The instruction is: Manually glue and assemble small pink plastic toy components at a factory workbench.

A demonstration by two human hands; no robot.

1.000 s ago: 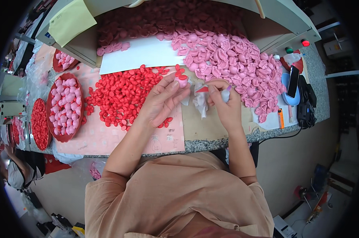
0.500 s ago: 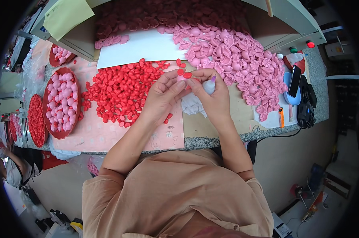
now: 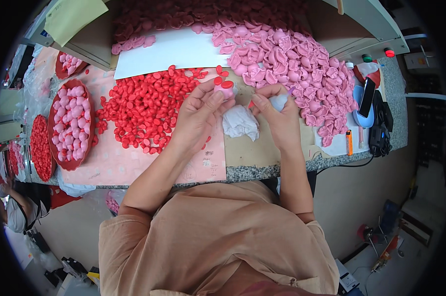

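My left hand (image 3: 199, 114) pinches a small pink plastic piece (image 3: 227, 92) with two red ovals on its far end. To the right and apart from it, my right hand (image 3: 278, 116) is closed around a small whitish squeeze bottle (image 3: 278, 102) with a purple tip, pointing up and right. A small red piece (image 3: 251, 104) shows at my right thumb and fingertip. Between my hands a crumpled white cloth (image 3: 240, 123) lies on the table. Loose red bean-shaped pieces (image 3: 146, 111) are heaped beside my left hand, and pink hollow shells (image 3: 282, 61) beyond my right.
At left stand a red basket (image 3: 67, 166) of pink-and-red pieces and another basket of red pieces (image 3: 41, 148). A shelf box (image 3: 366, 29) rises at the back. At right are a blue tray (image 3: 363, 121) with a phone (image 3: 366, 97), an orange lighter (image 3: 349, 143) and black cables (image 3: 380, 140).
My hands have moved apart: the right went right with the bottle and red piece, the left stays with the pink piece. More of the white cloth shows between them.
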